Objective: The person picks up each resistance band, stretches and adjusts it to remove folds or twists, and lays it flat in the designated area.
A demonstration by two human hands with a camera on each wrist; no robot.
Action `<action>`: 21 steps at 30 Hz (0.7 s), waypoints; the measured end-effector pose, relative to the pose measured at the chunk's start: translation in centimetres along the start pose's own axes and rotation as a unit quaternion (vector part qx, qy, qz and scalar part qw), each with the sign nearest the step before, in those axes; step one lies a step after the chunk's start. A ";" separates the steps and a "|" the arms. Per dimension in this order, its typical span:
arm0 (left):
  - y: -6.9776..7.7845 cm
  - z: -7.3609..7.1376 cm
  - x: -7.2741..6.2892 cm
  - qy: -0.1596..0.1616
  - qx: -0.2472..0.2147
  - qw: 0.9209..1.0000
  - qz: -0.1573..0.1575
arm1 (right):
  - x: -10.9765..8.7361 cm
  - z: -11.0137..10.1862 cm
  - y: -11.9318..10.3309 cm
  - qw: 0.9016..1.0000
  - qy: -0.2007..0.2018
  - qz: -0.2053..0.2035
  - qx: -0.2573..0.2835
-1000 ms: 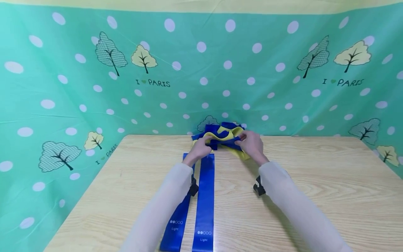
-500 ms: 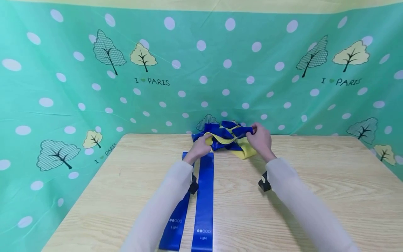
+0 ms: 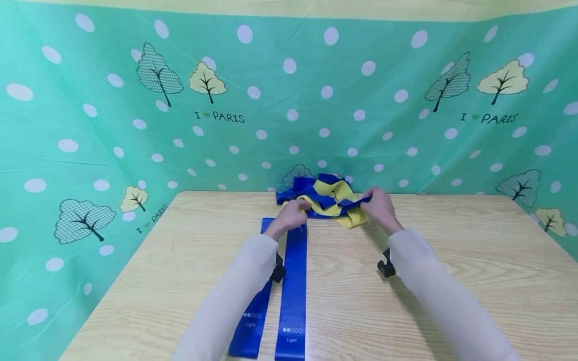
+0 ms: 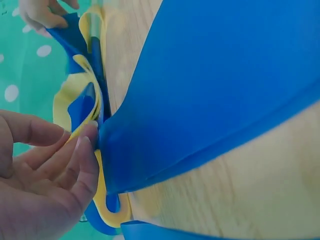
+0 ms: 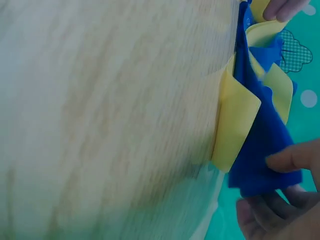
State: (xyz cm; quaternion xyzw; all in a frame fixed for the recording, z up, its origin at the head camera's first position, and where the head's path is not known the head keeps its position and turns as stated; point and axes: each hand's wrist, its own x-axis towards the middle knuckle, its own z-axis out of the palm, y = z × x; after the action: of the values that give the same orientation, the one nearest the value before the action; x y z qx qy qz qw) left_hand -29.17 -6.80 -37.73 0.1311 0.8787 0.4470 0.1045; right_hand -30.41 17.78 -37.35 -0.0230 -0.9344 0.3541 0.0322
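A tangled heap of blue and yellow resistance bands [image 3: 316, 193] lies at the table's back edge. At its left side my left hand [image 3: 291, 215] pinches a yellow band [image 4: 75, 131] between thumb and fingers. My right hand [image 3: 380, 205], at the heap's right side, grips the end of a blue band [image 5: 265, 155], thumb on top and fingers underneath. That blue band stretches from the heap toward the right hand. A yellow loop [image 5: 235, 120] hangs beside it, untouched by the fingers.
Two flat blue bands marked "Light" lie side by side on the wooden table [image 3: 451, 250]; the right band [image 3: 293, 286] shows more fully, while my left forearm partly covers the left band [image 3: 250, 331]. A green dotted cloth [image 3: 384, 100] hangs directly behind the table.
My right hand has moved rightward, drawing the blue band's end out of the heap, and has lately dipped. The left hand has shifted slightly right and stays on the yellow band.
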 end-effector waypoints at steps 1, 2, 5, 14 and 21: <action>0.0 0.1 0.0 -0.003 -0.001 1.000 -0.001 | 0.0 0.0 0.1 1.000 -0.020 0.000 0.001; 0.1 0.2 -0.1 -0.005 -0.003 1.000 -0.003 | 0.0 0.0 0.2 0.999 -0.039 -0.002 0.003; 0.3 0.4 -0.2 -0.013 -0.009 1.000 -0.010 | 0.0 0.1 0.3 0.996 -0.089 -0.006 0.005; 0.7 1.1 -0.8 -0.029 -0.024 0.999 -0.010 | -0.3 0.4 0.1 0.989 -0.140 0.017 -0.032; 0.9 1.7 -1.1 -0.038 -0.043 0.998 -0.010 | -0.4 0.6 0.0 0.991 -0.130 0.006 -0.044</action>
State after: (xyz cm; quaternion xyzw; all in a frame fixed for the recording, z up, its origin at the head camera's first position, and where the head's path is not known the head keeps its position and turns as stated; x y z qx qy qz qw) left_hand -27.47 -5.39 -37.87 0.1347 0.8554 0.4778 0.1478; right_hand -30.10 17.32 -37.83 0.0165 -0.9450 0.3133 -0.0926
